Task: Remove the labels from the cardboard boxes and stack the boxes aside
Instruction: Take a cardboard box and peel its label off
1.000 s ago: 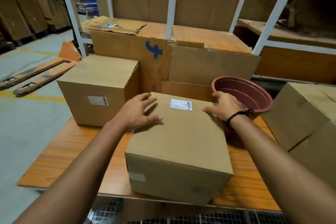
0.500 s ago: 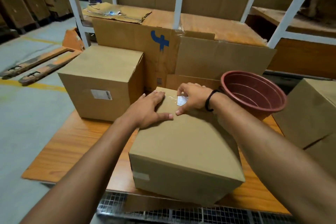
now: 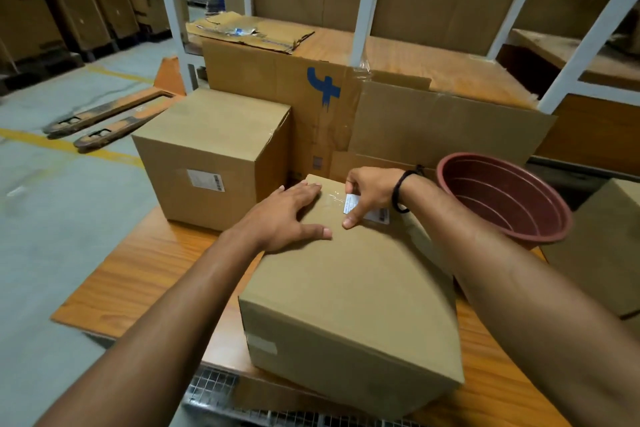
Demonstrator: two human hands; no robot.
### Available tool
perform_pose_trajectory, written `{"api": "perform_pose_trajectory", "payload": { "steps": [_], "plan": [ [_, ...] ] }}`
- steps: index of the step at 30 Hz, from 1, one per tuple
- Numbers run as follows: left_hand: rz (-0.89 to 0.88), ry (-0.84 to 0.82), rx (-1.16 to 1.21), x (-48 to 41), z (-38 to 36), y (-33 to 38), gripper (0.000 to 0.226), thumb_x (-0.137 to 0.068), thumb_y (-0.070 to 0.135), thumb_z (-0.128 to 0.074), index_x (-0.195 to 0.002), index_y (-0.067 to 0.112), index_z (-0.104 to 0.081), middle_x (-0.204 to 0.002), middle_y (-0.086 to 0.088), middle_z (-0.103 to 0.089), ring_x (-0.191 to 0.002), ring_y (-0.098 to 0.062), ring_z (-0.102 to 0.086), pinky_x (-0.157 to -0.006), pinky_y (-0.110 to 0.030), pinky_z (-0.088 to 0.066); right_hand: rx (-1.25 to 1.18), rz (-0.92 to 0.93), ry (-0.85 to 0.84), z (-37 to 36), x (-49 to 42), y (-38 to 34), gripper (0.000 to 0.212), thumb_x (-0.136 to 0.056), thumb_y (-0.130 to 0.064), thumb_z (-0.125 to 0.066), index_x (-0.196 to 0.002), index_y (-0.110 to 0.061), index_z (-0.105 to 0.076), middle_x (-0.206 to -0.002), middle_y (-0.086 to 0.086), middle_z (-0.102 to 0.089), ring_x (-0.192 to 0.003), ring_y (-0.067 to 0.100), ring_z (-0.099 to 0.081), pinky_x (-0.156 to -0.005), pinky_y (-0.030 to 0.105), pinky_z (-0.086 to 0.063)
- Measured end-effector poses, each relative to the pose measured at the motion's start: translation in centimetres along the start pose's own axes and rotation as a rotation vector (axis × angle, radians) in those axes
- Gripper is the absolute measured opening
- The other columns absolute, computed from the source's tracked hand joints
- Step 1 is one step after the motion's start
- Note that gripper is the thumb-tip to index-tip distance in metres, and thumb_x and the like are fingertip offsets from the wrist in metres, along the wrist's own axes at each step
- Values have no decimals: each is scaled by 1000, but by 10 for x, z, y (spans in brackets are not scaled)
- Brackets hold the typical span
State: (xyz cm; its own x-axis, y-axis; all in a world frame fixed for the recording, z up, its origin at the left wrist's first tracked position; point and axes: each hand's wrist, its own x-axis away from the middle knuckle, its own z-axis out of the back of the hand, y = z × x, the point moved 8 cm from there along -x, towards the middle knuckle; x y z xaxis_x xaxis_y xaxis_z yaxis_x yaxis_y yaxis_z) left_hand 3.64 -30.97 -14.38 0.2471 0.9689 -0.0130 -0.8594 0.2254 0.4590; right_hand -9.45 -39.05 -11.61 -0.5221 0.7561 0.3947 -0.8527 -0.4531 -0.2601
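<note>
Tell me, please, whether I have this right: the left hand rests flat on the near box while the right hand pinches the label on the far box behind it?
Not quite. In the head view the right hand pinches the label on top of the same near box, not on the far box. The left hand does rest flat on the near box.

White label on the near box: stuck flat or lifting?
Lifting. The right hand pinches the white paper label, one end raised off the plain brown cardboard box; the left hand rests flat on top.
</note>
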Motion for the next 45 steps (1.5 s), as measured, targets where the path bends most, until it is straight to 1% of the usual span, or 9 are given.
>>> {"api": "perform_pose_trajectory", "payload": {
  "steps": [3,9,15,18,21,31,33,39,45],
  "plan": [
    [0,-3,3,0,0,0,102,-75,74,-53,-156,22,-19,-162,5,-17,-148,-4,-7,-121,-36,-5,41,-8,-34,3,1,-5,70,-52,-54,-90,-101,-10,-64,-99,8,-69,-76,17,-57,-65,31,-47],
    [14,-18,6,-2,-3,-5,106,-70,81,-46,-155,26,-17,-162,5,-16,-149,-5,-6,-122,-38,-6,108,-20,-60,4,-3,-7,66,-48,-59,-89,-90,-13,-68,-90,5,-72,-83,24,-68,-67,33,-55],
    [22,-27,25,-2,-3,-6,102,-73,77,-50,-155,29,-14,-163,4,-13,-149,-7,-6,-122,-39,-8,78,-45,8,15,1,-2,65,-56,-39,-92,-107,-21,-56,-97,-5,-60,-90,17,-57,-80,36,-50],
    [28,-34,31,-2,-3,-6,101,-74,77,-49,-155,30,-13,-163,5,-12,-149,-9,-7,-122,-41,-9,-29,-56,1,15,-3,9,49,-60,-30,-92,-99,-21,-65,-96,-5,-68,-94,19,-64,-88,40,-54],
    [35,-40,36,-1,-4,-6,101,-73,79,-48,-155,31,-14,-163,5,-12,-149,-9,-7,-122,-42,-9,-108,-67,-16,15,-5,14,28,-65,-22,-89,-87,-20,-71,-89,-3,-73,-90,18,-68,-83,37,-57],
    [30,-37,39,1,1,1,88,-83,66,-58,-154,28,-22,-162,14,-14,-148,-3,-4,-120,-36,-5,-293,-63,-67,30,13,19,10,-82,-6,-74,-86,-10,-66,-90,10,-73,-89,27,-71,-78,41,-59],
    [30,-34,42,2,1,2,89,-83,66,-58,-154,28,-22,-161,14,-14,-147,-2,-4,-120,-35,-5,-402,-76,-29,36,22,30,8,-84,-2,-72,-85,-8,-67,-90,12,-73,-88,27,-71,-78,44,-59],
    [45,-64,0,1,3,5,86,-85,68,-53,-155,29,-20,-162,13,-11,-149,-7,-4,-120,-37,-7,-824,-133,255,42,55,71,17,-82,11,-65,-78,-4,-61,-79,15,-68,-69,23,-69,-57,28,-57],
    [58,-178,-245,-2,4,26,77,-96,58,-43,-157,23,-12,-164,4,-3,-150,-18,-4,-119,-35,0,-1214,-206,582,33,103,113,19,-83,12,-64,-78,-5,-57,-86,17,-69,-86,30,-71,-72,44,-60]
  ]
}}
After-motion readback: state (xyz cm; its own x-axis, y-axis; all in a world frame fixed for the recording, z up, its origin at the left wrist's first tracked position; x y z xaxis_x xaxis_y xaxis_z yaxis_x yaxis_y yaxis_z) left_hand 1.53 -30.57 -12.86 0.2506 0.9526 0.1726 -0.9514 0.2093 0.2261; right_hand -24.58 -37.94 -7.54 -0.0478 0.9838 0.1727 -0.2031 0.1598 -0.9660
